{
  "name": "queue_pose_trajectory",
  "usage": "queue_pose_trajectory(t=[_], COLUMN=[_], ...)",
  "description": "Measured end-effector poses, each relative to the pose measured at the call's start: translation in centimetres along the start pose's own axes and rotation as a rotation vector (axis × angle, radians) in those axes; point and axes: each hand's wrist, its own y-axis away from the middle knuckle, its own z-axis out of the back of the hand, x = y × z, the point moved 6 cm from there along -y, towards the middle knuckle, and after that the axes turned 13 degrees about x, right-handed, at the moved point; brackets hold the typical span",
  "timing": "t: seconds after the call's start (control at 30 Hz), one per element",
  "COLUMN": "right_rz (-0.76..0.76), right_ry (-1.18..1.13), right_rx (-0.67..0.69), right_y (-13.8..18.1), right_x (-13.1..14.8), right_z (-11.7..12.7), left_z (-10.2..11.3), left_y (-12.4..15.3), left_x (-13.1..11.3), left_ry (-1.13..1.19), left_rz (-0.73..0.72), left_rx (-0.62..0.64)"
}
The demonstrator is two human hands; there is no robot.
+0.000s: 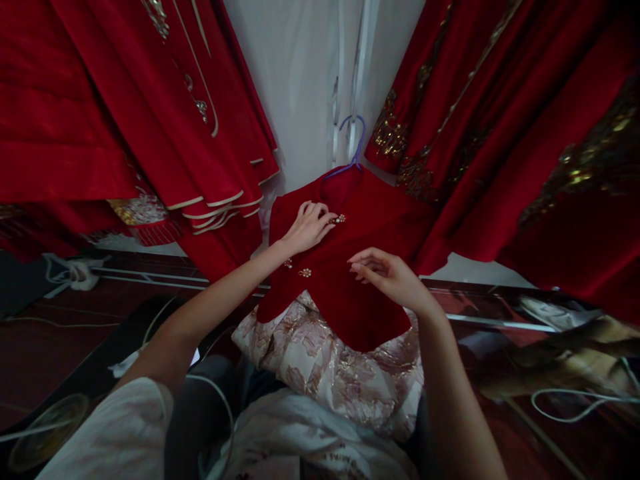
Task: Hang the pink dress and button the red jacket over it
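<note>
A red velvet jacket (360, 267) hangs on a purple hanger (354, 143) in front of me, over a cream and gold patterned skirt (330, 373). My left hand (307, 227) rests on the jacket's chest with its fingers curled, fingertips touching a small gold frog button (340, 218) near the collar. My right hand (387, 273) hovers over the jacket front, fingers loosely bent and apart, holding nothing I can see. Two more gold buttons (304, 272) sit lower on the front flap.
Red embroidered garments hang at the left (150, 133) and the right (525, 153), with a white wall (300, 87) between them. A dark glossy floor (75, 313) carries white cables (75, 273) and a metal rail (500, 323).
</note>
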Motion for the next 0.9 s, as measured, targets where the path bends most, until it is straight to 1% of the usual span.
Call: queue_pose_trajectory(t=[0.13,0.23,0.33,0.43,0.53,0.63,0.77,0.9], right_rz=[0.002,0.006,0.003,-0.007,-0.046,-0.081,-0.067,-0.042], right_ry=[0.001,0.009,0.023,0.073,0.145,0.254,0.439,0.496], right_rx=[-0.003,-0.004,0.025,0.087,0.119,0.059,-0.057,-0.087], right_y=[0.1,0.1,0.1,0.1,-0.2,-0.8,-1.7,-1.9], right_x=[0.0,-0.1,-0.3,-0.8,-2.0,-3.7,-5.3,-6.0], right_z=[0.1,0.2,-0.1,-0.8,-1.4,-1.3,-0.7,-0.7], left_z=[-0.9,-1.0,-0.9,-0.9,-0.8,-0.4,-0.3,-0.4], left_y=[-1.8,-2.2,-2.4,-2.8,-3.2,-3.2,-3.2,-3.4], left_x=[0.1,0.7,1.1,1.2,0.8,0.6,0.5,0.3], left_ry=[0.086,0.186,0.271,0.312,0.316,0.300,0.277,0.261], left_rz=[0.008,0.050,0.107,0.135,0.099,0.088,0.119,0.121], left_rx=[-0.004,-0.047,-0.078,-0.057,-0.036,-0.050,-0.055,-0.035])
